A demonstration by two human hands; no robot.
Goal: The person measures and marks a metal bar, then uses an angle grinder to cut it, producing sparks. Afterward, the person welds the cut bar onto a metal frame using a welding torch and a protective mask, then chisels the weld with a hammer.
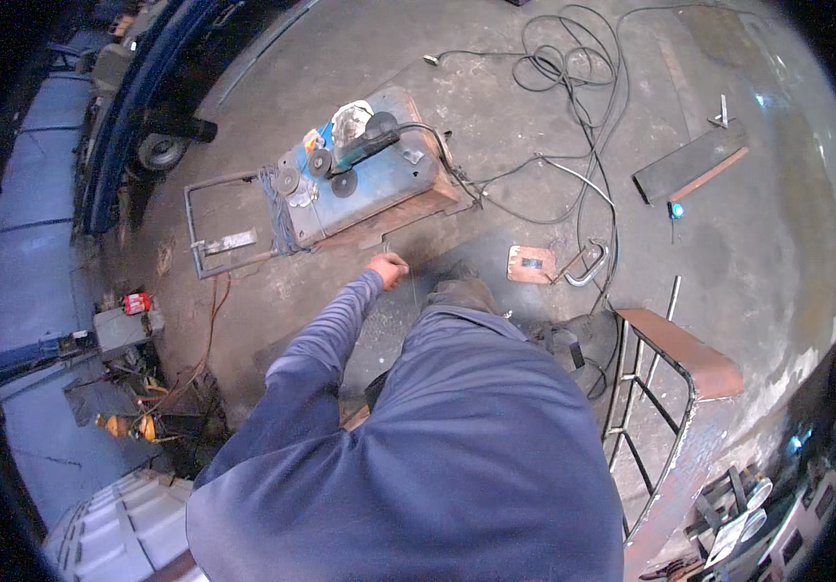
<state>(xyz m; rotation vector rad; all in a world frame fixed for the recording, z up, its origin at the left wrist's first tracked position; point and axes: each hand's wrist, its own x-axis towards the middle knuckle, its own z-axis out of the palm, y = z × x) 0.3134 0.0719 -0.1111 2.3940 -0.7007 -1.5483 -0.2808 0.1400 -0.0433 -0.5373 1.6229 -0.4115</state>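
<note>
My left hand [389, 271] hangs below the near edge of a metal cart [379, 189], fingers curled around what looks like a thin rod or wire, too small to make out clearly. On the cart top lie an angle grinder [367, 145], several discs [344, 184] and a crumpled pale cloth or bag [350, 118]. A bundle of grey cable [284, 218] hangs at its handle end. My right hand is out of view, hidden by my body.
Tangled cables [563, 66] spread across the concrete floor. Right are a copper-coloured plate [531, 263], a C-clamp [588, 267], a long steel piece [689, 160] and a welded frame [675, 354]. Left are a blue steel beam [127, 107], a wheel [159, 150] and a red canister [136, 303].
</note>
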